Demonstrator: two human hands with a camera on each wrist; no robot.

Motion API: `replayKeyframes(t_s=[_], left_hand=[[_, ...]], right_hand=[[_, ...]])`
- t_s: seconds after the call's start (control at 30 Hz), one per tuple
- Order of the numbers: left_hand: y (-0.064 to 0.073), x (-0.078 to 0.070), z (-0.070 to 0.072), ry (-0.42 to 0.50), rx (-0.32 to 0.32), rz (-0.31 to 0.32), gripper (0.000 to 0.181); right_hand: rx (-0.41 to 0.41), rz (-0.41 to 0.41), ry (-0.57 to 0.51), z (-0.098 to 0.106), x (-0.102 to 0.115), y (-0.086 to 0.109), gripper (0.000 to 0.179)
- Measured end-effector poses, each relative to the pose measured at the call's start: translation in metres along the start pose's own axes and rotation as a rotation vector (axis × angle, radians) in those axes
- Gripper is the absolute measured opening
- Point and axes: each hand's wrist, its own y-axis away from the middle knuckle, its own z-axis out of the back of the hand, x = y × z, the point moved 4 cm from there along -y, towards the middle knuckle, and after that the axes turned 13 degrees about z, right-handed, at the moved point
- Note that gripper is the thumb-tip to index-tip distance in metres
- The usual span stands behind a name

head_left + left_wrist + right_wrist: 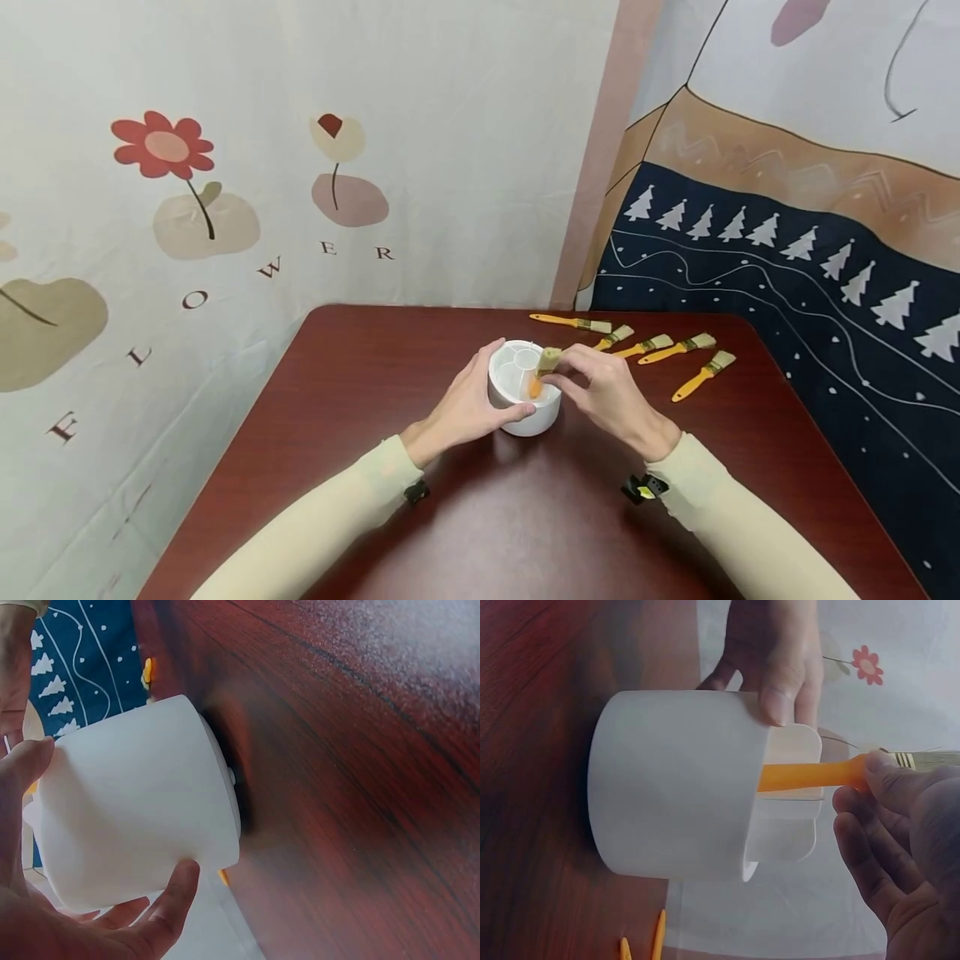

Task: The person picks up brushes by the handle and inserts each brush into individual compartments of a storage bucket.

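My left hand (pixel 467 402) grips a white round pen holder (pixel 531 425) with inner dividers, fingers around its far side and thumb at the near rim. In the left wrist view the holder's plain wall (pixel 135 802) shows close to the dark red table. My right hand (pixel 618 398) pinches a paintbrush (pixel 551 360) near the base of its bristles, bristle end up. The orange handle (pixel 802 777) of this brush points down into one of the holder's compartments; its lower end is hidden behind the wall in the right wrist view.
Several more orange-handled paintbrushes lie behind and to the right of the holder, among them one brush (pixel 703 377) at the far right and another brush (pixel 570 322) near the back edge. The dark red table (pixel 360 367) meets a printed cloth (pixel 465 167) behind it.
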Motion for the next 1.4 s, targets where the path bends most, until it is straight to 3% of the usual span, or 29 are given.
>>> replayKeyframes(t_s=[0.3,0.67,0.97,1.4], left_hand=[[0.0,0.003,0.001,-0.003,0.005,0.008,0.121],[0.001,0.002,0.002,-0.014,0.024,-0.01,0.124],[-0.002,0.0,0.002,-0.005,0.031,-0.015,0.123],[-0.002,0.001,0.003,-0.024,0.017,-0.032,0.123]], right_hand=[[0.091,0.037,-0.007,-0.011,0.006,0.005,0.043],[0.165,0.099,0.014,-0.018,0.014,0.01,0.036],[0.161,0.14,0.005,-0.02,0.013,0.011,0.037],[0.173,0.112,-0.044,-0.021,0.013,0.01,0.042]])
